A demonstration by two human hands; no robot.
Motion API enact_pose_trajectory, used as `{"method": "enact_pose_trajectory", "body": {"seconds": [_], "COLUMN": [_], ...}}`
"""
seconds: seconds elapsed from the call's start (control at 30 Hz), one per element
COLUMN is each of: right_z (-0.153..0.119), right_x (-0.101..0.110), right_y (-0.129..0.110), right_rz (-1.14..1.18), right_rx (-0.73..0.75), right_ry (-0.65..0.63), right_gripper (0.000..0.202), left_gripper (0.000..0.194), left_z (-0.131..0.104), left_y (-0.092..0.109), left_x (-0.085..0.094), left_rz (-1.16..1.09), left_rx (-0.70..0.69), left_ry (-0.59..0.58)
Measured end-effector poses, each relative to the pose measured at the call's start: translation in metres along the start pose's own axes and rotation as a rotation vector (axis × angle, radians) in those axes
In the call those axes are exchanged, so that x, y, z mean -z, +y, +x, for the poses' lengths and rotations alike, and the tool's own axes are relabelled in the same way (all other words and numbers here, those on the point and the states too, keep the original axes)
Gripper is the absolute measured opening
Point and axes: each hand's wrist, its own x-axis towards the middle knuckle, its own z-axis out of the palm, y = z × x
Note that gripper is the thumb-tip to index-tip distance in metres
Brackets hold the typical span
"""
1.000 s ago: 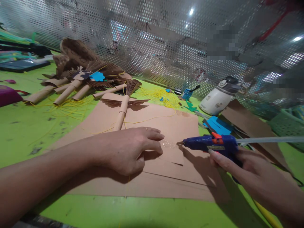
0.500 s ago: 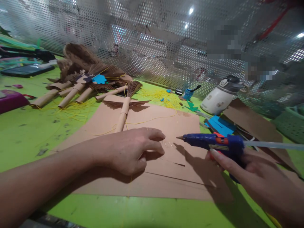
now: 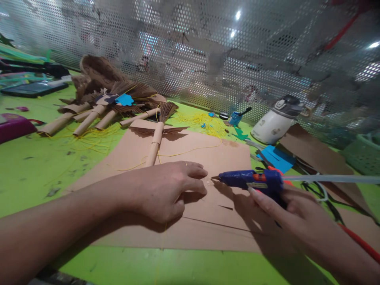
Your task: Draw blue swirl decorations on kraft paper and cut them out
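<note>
My right hand (image 3: 299,215) is closed around a blue glue gun (image 3: 252,180) with a clear glue stick (image 3: 329,179) jutting from its back. Its nozzle points left, at or just above a brown paper sheet (image 3: 204,233), beside small shiny glue marks (image 3: 208,183). My left hand (image 3: 166,190) rests on the sheet with its fingers a little apart, tips near the nozzle; its palm side is hidden. Behind it lies a paper-tube figure (image 3: 154,144) with pleated brown paper wings. Yellow thread (image 3: 192,149) trails from it across the sheet.
More paper-tube figures (image 3: 92,118) are piled at the back left, near a phone (image 3: 32,88). A white bottle (image 3: 274,122), a small blue paint jar (image 3: 235,118) and blue paper (image 3: 277,158) stand or lie right of centre. A perforated metal panel (image 3: 184,51) borders the table behind.
My right hand has brought the glue gun left and slightly down, so the nozzle is nearer my left fingertips and the glue marks. My left hand has barely shifted.
</note>
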Motion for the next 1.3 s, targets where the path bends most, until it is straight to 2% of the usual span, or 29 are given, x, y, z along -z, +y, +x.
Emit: {"method": "enact_pose_trajectory", "body": {"seconds": [0.23,0.6,0.73,0.93,1.07,1.3], "right_z": [0.000,0.001,0.001,0.003,0.007,0.012], "right_x": [-0.002,0.000,0.001,0.002,0.003,-0.002], "right_y": [-0.002,0.003,0.005,0.019,0.028,0.031], "right_rz": [-0.028,-0.040,-0.055,-0.102,-0.100,-0.021], "right_rx": [0.004,0.008,0.040,-0.004,0.029,0.063], "right_ry": [-0.011,-0.012,-0.059,-0.071,-0.142,-0.170], "right_gripper": [0.035,0.031,0.034,0.041,0.040,0.042], "left_gripper": [0.033,0.039,0.041,0.036,0.036,0.032], "left_z": [0.003,0.003,0.004,0.003,0.002,0.004], "left_y": [0.002,0.003,0.002,0.003,0.003,0.003], "left_x": [0.004,0.004,0.004,0.004,0.004,0.005], "left_rz": [-0.004,-0.019,-0.014,-0.010,-0.008,-0.007], "left_rx": [0.000,0.012,0.019,0.017,0.023,0.034], "left_ry": [-0.048,-0.046,-0.048,-0.066,-0.061,-0.064]}}
